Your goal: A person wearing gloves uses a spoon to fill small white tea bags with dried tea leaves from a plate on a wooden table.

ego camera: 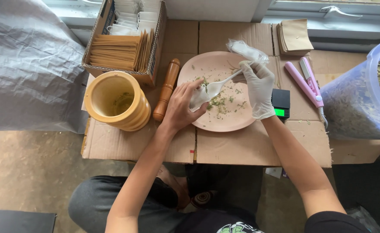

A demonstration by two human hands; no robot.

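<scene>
Left hand (182,106): bare, fingers curled round a small white bag (198,98) at the plate's near-left edge.
Right hand (259,88): gloved, closed on a white spoon (218,86), bowl at the bag's mouth.
Plate (237,123): pink, strewn with herb crumbs.
Mortar (117,100): yellow, left of plate.

We sit on a bare concrete floor (30,172) beneath a window (328,13), at flattened cardboard (242,146) laid out as a worktop: a makeshift home packing spot. A wooden mortar (116,100) and pestle (167,89), a box of paper envelopes (121,47), a small scale (280,102) and a tub of dried leaves (362,95) show it.
</scene>
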